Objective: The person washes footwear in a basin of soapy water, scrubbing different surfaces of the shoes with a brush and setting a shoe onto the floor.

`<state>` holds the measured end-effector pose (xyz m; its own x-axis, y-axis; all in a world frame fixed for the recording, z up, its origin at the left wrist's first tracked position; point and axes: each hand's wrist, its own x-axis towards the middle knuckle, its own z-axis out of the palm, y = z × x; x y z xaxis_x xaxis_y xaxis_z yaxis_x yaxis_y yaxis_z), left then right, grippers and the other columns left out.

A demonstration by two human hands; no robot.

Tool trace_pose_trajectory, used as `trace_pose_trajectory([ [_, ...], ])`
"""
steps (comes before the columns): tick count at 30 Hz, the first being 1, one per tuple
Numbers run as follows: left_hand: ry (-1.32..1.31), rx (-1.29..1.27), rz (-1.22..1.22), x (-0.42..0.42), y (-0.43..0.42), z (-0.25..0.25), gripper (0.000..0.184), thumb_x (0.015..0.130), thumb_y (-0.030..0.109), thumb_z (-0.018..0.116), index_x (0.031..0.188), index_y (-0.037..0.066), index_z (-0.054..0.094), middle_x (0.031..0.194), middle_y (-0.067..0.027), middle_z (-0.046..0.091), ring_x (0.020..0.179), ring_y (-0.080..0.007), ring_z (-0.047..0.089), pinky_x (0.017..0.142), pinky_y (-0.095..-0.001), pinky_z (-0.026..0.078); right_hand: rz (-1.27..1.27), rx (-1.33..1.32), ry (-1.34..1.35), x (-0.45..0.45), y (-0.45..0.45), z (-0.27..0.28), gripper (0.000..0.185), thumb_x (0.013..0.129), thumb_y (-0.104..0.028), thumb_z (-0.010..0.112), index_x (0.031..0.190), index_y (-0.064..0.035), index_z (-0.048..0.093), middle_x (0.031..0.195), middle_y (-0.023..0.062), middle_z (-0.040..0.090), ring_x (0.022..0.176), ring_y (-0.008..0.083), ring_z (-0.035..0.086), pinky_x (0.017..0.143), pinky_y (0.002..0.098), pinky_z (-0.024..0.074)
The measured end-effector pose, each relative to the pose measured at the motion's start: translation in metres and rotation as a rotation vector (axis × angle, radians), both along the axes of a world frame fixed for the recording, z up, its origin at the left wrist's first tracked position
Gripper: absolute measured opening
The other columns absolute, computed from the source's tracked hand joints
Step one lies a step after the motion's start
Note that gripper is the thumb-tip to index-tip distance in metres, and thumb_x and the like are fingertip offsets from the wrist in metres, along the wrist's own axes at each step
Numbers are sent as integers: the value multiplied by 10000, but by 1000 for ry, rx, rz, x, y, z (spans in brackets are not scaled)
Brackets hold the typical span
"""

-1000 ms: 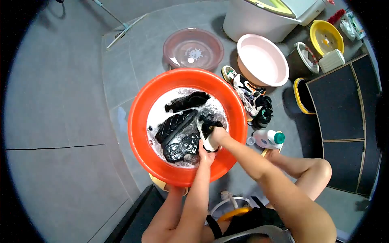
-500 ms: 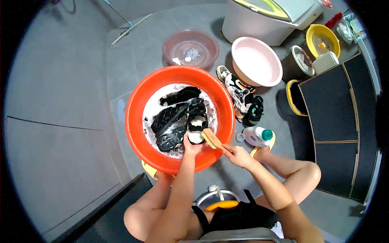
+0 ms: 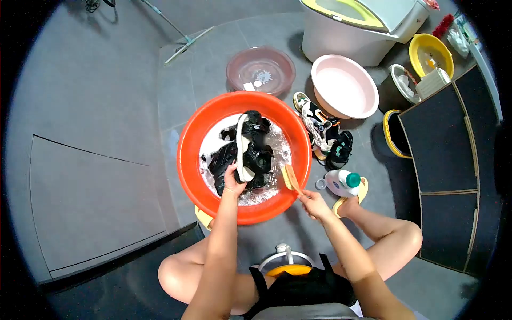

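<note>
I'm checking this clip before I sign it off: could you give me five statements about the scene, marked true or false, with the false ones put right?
1. The left hand grips a black shoe with a white sole. True.
2. The right hand holds a sponge. False: it holds a brush.
3. The bottle with the green cap is outside the orange tub. True.
4. The pink basin sits inside the orange tub. False: it is on the floor.
5. Every shoe in view is in the tub. False: other shoes lie on the floor beside it.
</note>
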<state>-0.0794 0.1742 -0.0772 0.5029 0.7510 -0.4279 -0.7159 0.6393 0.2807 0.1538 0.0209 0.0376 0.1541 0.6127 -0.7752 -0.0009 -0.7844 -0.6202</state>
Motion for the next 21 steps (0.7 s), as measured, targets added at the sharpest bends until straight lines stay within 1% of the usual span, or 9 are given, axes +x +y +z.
trace_pose_trajectory([
  [5,314,148,-59,7,-6,-11,475,735,164,507,1201,88,449,1065,-52,539,932,-190,528,801,-322,447,-432,34,348,-25,31,-57,117,827,-127,496,907,-61,549,585,-22,491,414,60,419,324,195,297],
  [6,450,201,-76,10,-6,-22,478,725,138,530,1195,90,456,1074,-65,531,958,-195,514,850,-315,417,-442,11,283,-31,41,-65,88,821,-109,484,873,-59,535,590,-17,496,418,66,425,330,201,310],
  [9,1377,781,-155,21,-6,-54,609,643,232,657,1205,110,457,1168,-128,488,1072,-275,460,920,-346,369,-407,5,189,-40,70,-126,125,801,-54,434,896,-30,512,625,43,527,451,104,472,346,220,357],
  [10,1705,858,-293,33,-11,-16,725,596,315,690,1246,134,426,1187,-157,462,1072,-310,464,932,-384,359,-308,-14,67,-43,82,-121,192,788,-66,444,965,-12,493,664,93,561,507,162,531,386,268,404],
  [11,1868,962,-385,39,-11,-25,801,546,345,714,1277,229,409,1289,-173,375,1101,-354,414,925,-429,349,-207,-30,-53,-47,94,-116,274,774,-77,455,1035,6,474,704,144,594,563,219,590,426,316,451],
  [13,1997,939,-636,60,-6,-10,873,531,375,719,1318,291,350,1325,-169,342,1107,-365,404,914,-446,343,118,21,-641,-49,106,-161,463,739,-120,491,1168,24,390,845,243,610,770,343,624,634,403,499],
  [14,2040,1004,-815,67,-3,-16,905,558,410,699,1348,345,262,1360,-172,297,1087,-399,410,906,-472,346,171,-5,-549,-42,110,-170,564,714,-152,524,1224,14,347,949,290,578,911,402,574,823,424,441],
  [18,2022,983,-820,76,-2,-47,924,546,382,718,1343,383,250,1329,-188,309,1005,-376,445,845,-480,359,195,-130,-481,-33,130,-213,686,772,-150,480,1375,-60,165,1199,293,450,1115,378,464,938,367,367],
  [21,2060,1086,-763,72,-3,-59,905,572,395,694,1357,342,247,1249,-202,378,995,-382,447,835,-493,359,182,225,-554,-32,141,-232,746,720,-6,465,1389,-113,154,1265,261,397,1060,383,496,893,387,403],
])
